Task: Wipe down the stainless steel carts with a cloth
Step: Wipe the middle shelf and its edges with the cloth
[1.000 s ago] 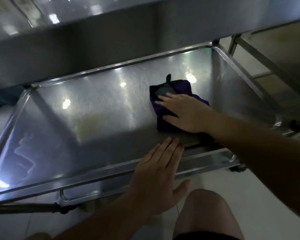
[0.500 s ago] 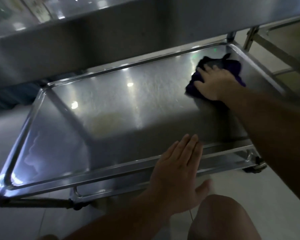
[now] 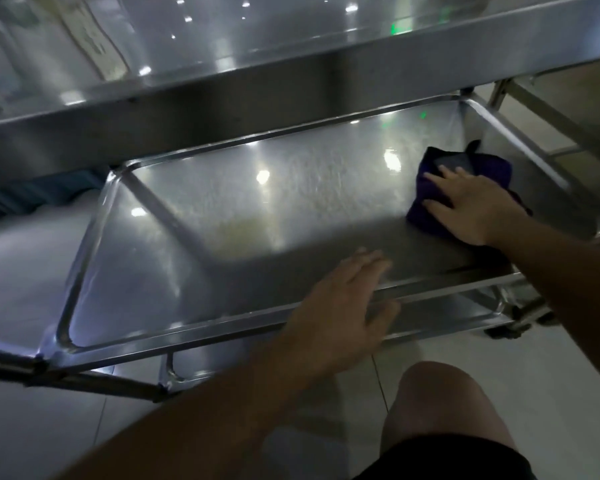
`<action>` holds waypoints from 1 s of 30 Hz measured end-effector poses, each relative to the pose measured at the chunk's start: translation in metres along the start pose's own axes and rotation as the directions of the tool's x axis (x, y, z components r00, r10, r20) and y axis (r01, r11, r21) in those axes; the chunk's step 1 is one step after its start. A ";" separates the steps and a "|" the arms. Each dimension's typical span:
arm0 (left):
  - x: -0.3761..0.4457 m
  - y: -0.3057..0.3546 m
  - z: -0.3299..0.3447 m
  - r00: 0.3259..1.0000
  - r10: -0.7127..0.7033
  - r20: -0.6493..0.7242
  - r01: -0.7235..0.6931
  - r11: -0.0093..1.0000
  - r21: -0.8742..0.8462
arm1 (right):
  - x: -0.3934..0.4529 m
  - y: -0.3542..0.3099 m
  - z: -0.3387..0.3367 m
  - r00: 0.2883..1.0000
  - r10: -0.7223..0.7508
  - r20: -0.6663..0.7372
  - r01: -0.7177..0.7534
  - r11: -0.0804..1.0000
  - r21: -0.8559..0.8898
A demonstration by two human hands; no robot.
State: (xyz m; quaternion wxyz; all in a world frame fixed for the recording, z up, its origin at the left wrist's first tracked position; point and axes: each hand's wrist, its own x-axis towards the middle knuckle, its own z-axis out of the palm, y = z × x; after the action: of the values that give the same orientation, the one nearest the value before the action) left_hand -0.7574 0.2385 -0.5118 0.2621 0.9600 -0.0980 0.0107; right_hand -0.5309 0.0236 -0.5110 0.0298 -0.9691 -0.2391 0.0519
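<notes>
**Purple cloth pressed flat on the cart's lower shelf**

Head view: a stainless steel cart (image 3: 187, 327) fills most of the frame. Its upper shelf (image 3: 291, 81) runs across the top, and its lower shelf (image 3: 257, 209), a shallow tray with a raised rim, spreads through the middle.

The right hand (image 3: 471, 206), at centre right, lies palm down with straight, spread fingers on a folded purple cloth (image 3: 492, 168). The cloth sits on the lower shelf near its right wall, towards the far right corner. The hand presses the cloth rather than grasping it.

The left hand (image 3: 343, 306), at lower centre, is released: its fingers are straight and together, laid over the near rim of the lower shelf, thumb out to the side.

A bare knee (image 3: 444, 403) and dark shorts (image 3: 458, 459) show at the bottom right over a pale tiled floor (image 3: 551, 368). A wheel (image 3: 503, 330) sits under the cart's near right corner.

No label or writing can be read; a blurred strip on the upper shelf at upper left is illegible.
</notes>
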 end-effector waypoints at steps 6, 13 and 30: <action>-0.108 -0.138 -0.108 0.846 -0.437 -0.307 0.494 0.858 0.139 | 0.009 -0.015 0.006 0.997 0.071 0.037 -0.071 0.997 0.001; -0.151 -0.197 -0.121 0.756 -0.601 -0.259 0.652 0.725 0.222 | 0.006 -0.152 0.013 0.997 -0.080 -0.001 0.080 0.997 -0.016; -0.157 -0.205 -0.111 0.774 -0.580 -0.254 0.632 0.731 0.257 | 0.014 -0.087 0.008 0.955 0.296 0.004 -0.295 0.954 0.042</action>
State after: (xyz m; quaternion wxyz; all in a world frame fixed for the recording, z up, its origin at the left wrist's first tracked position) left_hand -0.8684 0.4960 -0.5301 0.0944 0.9647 0.2452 0.0157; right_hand -0.5595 0.1068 -0.5128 0.0424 -0.9932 -0.0904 0.0599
